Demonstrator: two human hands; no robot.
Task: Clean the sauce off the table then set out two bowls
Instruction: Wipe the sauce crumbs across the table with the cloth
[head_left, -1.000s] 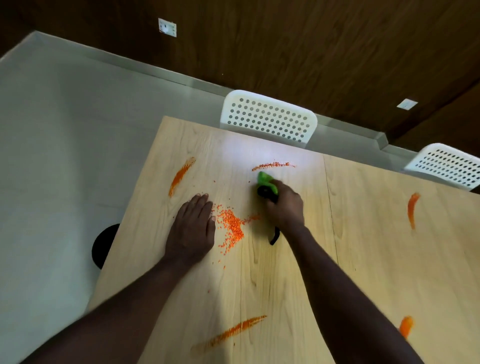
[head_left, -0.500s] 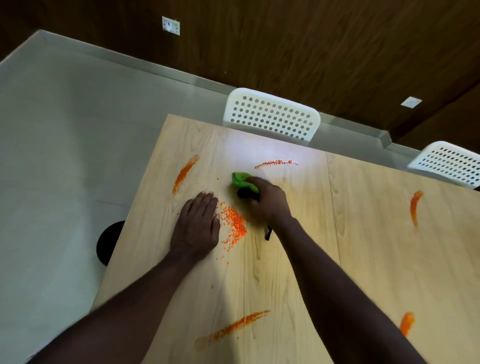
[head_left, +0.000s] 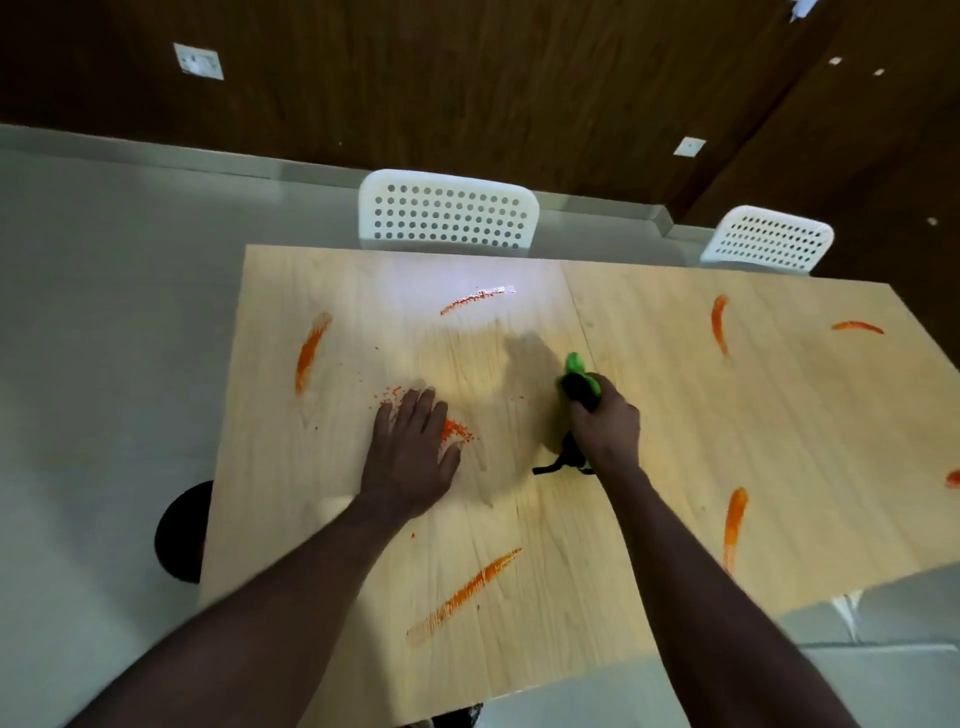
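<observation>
Right hand grip closed on green cloth, left hand flat on table

Table: pale wood, two boards joined by a seam. On it: orange sauce streaks at 10 o'clock, 12, 2, 3, 5 and 6; scattered crumbs left of centre; left hand flat, palm down.

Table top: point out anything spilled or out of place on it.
Orange sauce streaks are smeared across the wooden table, near and far, on both halves. Loose orange crumbs lie beside the flat left hand. The right hand grips a green cloth. No bowls are set out.
</observation>
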